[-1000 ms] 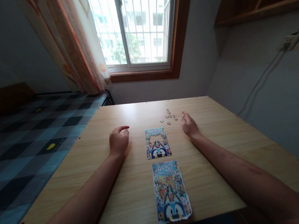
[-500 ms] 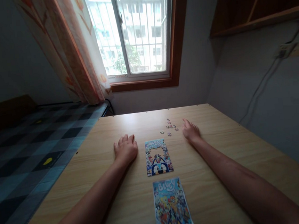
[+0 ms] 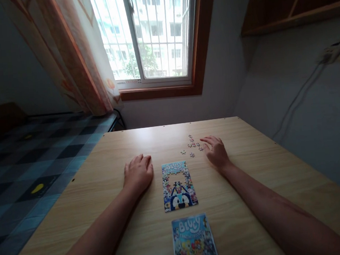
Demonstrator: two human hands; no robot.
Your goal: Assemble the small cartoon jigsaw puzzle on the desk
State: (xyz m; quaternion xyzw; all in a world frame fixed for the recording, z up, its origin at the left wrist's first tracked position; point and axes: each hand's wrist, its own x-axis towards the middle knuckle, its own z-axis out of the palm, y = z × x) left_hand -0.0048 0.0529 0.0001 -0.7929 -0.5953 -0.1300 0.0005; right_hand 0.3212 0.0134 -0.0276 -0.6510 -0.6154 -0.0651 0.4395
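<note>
A partly assembled jigsaw puzzle lies flat on the table, with a bare gap in its upper middle where the wood shows. Beyond it, several loose puzzle pieces are scattered. My right hand hovers or rests just right of these pieces, thumb and fingers apart, holding nothing. To the left of the puzzle my left hand lies palm down on the wood, fingers loosely stretched. Nearest to me is a picture sheet marked "Bluey", cut off by the lower frame edge.
The light wooden table reaches toward a barred window. At left stands a bed with a checked cover, below an orange-patterned curtain. A wall shelf and a cable are at right.
My right hand has opened its fingers and reached leftward toward the loose pieces. My left hand stays put on the table. The camera view has tilted slightly downward.
</note>
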